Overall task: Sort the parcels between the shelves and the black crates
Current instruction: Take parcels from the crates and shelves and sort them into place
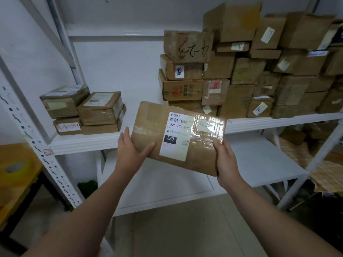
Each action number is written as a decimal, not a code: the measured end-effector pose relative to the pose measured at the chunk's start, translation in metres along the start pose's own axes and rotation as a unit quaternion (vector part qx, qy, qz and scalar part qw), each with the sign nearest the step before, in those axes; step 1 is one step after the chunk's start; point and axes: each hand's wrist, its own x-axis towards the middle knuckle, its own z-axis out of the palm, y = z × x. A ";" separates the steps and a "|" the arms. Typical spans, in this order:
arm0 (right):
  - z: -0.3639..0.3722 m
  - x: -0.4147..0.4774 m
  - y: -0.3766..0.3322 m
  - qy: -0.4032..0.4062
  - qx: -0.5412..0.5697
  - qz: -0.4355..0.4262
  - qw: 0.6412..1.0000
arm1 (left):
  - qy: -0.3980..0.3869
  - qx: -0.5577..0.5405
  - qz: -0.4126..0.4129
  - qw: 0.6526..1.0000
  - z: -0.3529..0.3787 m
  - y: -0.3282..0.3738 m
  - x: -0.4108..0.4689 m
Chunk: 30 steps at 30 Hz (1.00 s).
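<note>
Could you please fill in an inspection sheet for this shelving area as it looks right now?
Surface: white upper shelf with parcels at both ends; lower shelf beneath it.
Job's things: brown parcel with a label reading 220, held in front of the upper shelf; small stack at its left end; large stack at its right end. Black crates: nothing seen.
Clutter: loose packaging low on the right.
Hands: left hand grips the parcel's left edge; right hand grips its near right corner.
Cables: nothing seen.
Surroundings: white wall, tiled floor, yellow table at left.
</note>
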 end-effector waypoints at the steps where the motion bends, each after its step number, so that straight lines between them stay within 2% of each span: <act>1: 0.002 0.003 -0.004 -0.008 -0.003 -0.005 1.000 | 0.004 -0.069 -0.016 0.998 -0.006 0.004 0.000; 3: 0.010 0.010 -0.013 -0.020 -0.020 -0.023 0.999 | 0.014 -0.129 -0.038 0.991 -0.016 0.007 0.001; 8: 0.047 0.016 -0.024 -0.053 -0.094 -0.125 0.986 | 0.112 -0.194 -0.083 0.971 -0.043 0.008 0.009; 13: 0.088 0.020 -0.021 -0.045 -0.176 -0.224 0.958 | 0.152 -0.206 -0.029 0.966 -0.062 -0.002 0.014; 20: 0.113 0.025 -0.007 -0.034 -0.179 -0.239 0.954 | 0.168 -0.170 -0.015 0.971 -0.072 -0.030 0.029; 30: 0.085 0.007 0.012 0.036 -0.184 -0.222 0.957 | 0.096 -0.201 -0.003 0.975 -0.043 -0.032 0.026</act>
